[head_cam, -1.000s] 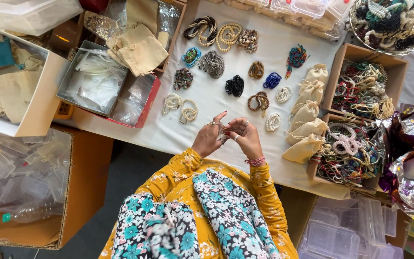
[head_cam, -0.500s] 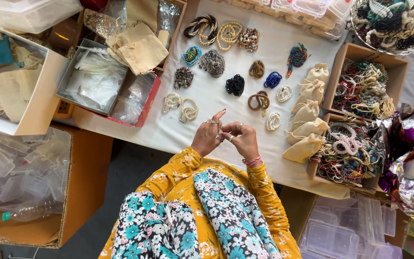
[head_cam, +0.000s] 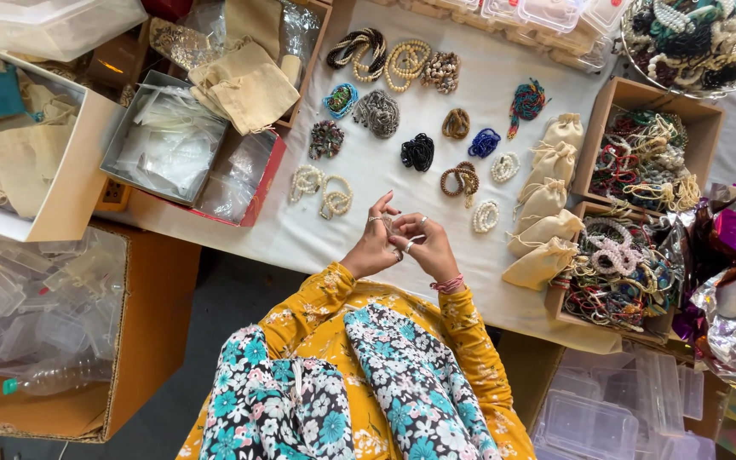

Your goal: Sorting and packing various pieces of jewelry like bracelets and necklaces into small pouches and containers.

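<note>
White cloth (head_cam: 470, 281) covers our table, laid out with coiled bead strands. Our left hand (head_cam: 375, 243) and right hand (head_cam: 429, 247) meet above its near edge, fingertips pinching a small pale beaded piece (head_cam: 394, 228) between them; we cannot tell what exactly it is. Beige drawstring pouches (head_cam: 545, 204) lie to the right, cream bead bracelets (head_cam: 321, 189) just beyond our left hand

Head camera, looking straight down (fairly high), table (head_cam: 470, 77)
</note>
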